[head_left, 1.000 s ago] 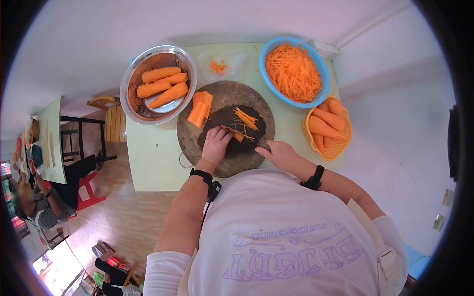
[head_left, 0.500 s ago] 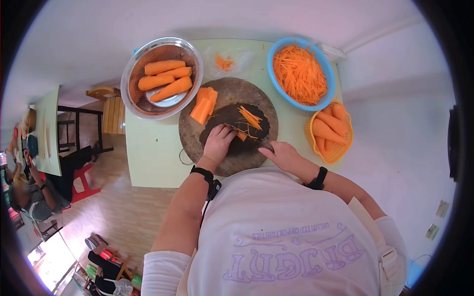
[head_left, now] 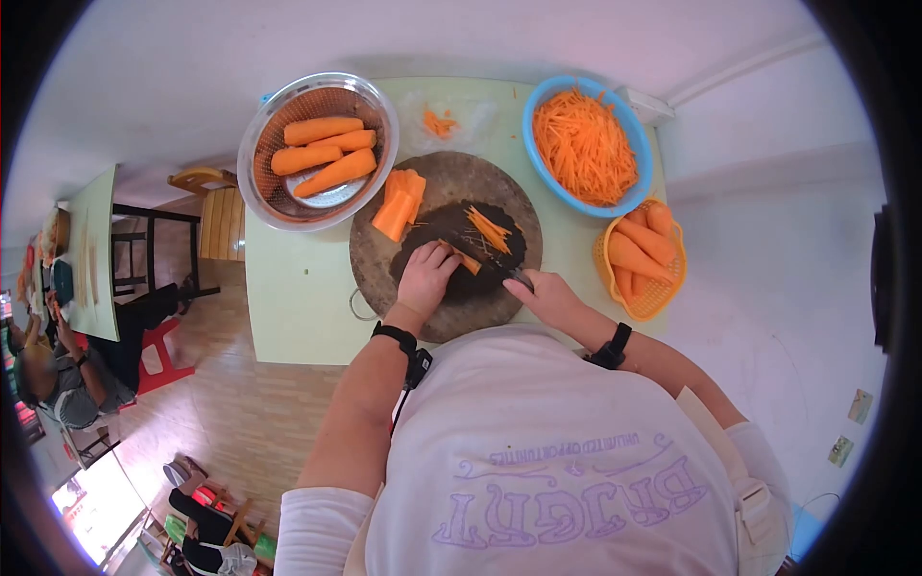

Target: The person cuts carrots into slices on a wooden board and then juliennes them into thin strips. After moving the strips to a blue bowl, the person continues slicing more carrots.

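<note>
My left hand presses with curled fingers on a piece of carrot on the round wooden chopping board. In my right hand is a knife, gripped by its dark handle. Its blade is hard to make out against the dark, wet middle of the board, to the right of the carrot piece. Just beyond lie thin carrot strips. A stack of carrot slices rests at the board's upper left.
A metal colander with several peeled carrots stands back left. At back right is a blue basin of shredded carrot, with a yellow basket of whole carrots beside it. Carrot scraps lie on a plastic bag. Another person sits far left.
The knife blade has moved off the carrot piece, toward the right and nearer to me. My left hand keeps its place on the carrot piece.
</note>
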{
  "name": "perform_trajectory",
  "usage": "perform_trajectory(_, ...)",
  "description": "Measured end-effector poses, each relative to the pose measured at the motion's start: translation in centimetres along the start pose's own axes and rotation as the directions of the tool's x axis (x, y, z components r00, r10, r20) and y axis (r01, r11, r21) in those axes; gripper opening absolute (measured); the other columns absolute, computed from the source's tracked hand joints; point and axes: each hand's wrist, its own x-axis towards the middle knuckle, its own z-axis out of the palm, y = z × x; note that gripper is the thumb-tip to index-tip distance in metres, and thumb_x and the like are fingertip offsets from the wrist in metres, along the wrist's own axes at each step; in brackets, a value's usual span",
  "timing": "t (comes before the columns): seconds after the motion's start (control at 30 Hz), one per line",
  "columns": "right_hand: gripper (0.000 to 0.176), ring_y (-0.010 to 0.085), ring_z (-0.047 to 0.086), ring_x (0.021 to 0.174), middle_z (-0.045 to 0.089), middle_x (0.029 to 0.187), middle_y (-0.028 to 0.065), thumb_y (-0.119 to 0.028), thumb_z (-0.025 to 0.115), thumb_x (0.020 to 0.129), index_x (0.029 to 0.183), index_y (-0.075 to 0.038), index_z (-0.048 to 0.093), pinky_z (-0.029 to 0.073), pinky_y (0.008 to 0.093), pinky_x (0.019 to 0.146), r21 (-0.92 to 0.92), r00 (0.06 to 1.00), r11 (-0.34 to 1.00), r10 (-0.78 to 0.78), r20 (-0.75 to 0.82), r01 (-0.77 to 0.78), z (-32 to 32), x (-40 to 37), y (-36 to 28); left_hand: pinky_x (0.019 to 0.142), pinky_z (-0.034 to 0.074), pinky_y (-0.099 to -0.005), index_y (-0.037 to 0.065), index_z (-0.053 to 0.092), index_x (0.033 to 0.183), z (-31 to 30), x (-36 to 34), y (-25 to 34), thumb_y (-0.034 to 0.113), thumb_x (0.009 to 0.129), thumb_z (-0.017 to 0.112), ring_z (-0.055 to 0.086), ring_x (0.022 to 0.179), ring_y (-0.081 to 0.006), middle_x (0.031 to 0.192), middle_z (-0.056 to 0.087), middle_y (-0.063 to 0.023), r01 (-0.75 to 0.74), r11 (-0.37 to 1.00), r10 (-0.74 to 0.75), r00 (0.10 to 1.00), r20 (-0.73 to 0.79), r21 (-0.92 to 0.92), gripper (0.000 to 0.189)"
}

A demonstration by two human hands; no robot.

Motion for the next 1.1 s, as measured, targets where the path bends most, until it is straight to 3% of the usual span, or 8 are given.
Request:
perform_trajectory(0.07,0.050,0.0436,0.062,0.085,0.065,0.088,0.0249,-0.046,0.052,0.096,0.100,0.003,0.061,0.049,0.0477,0.075,-0.115,0.998,0.992,-0.042,0.038,0.046,-0.2,-0.4,-1.0,0.095,0.045,-0.0382,0.011,0.065,0.104,0.1,-0.1,-0.2,0.008,0.076,0.058,0.055,0.112,-0.0260,0.111,0.060,-0.0064,-0.001,1.000,0.001,1.000,-0.006,0.018,0.029)
perform_trajectory(0.6,0.053,0.0432,0.063,0.084,0.066,0.088,0.0250,-0.048,0.049,0.096,0.098,0.003,0.061,0.049,0.0482,0.075,-0.185,1.000,0.982,-0.030,0.009,0.031,1.6,0.8,-0.4,0.096,0.045,-0.0379,0.010,0.066,0.106,0.1,0.0,-0.2,0.007,0.076,0.057,0.055,0.112,-0.0257,0.111,0.061,-0.0065,0.004,1.000,-0.004,1.000,-0.013,-0.002,0.032)
perform_trajectory(0.9,0.057,0.0429,0.062,0.090,0.065,0.092,0.0270,-0.051,0.049,0.096,0.100,0.004,0.063,0.048,0.0472,0.080,0.055,1.000,0.998,0.008,-0.004,-0.008,0.8,0.2,-0.1,0.095,0.045,-0.0385,0.010,0.065,0.104,-0.1,-0.1,0.0,0.007,0.075,0.058,0.055,0.111,-0.0258,0.109,0.061,-0.0055,-0.005,1.000,0.004,1.000,-0.022,-0.010,0.030)
perform_trajectory(0.97,0.055,0.0427,0.062,0.089,0.066,0.091,0.0265,-0.049,0.050,0.096,0.100,0.004,0.063,0.049,0.0469,0.079,-0.070,0.999,0.997,0.018,0.036,-0.016,0.4,-0.1,-0.4,0.095,0.045,-0.0385,0.010,0.065,0.104,0.0,-0.1,0.0,0.007,0.075,0.058,0.055,0.111,-0.0259,0.109,0.061,-0.0057,0.006,1.000,-0.006,1.000,0.003,0.004,0.030)
perform_trajectory(1.1,0.054,0.0428,0.063,0.087,0.066,0.090,0.0257,-0.049,0.050,0.096,0.099,0.003,0.062,0.049,0.0470,0.077,-0.108,0.999,0.994,-0.003,0.047,0.008,0.4,-0.5,-1.0,0.093,0.046,-0.0386,0.011,0.067,0.101,0.0,0.0,0.0,0.004,0.073,0.060,0.057,0.106,-0.0273,0.103,0.061,-0.0065,-0.007,1.000,0.007,0.999,-0.054,0.007,0.030)
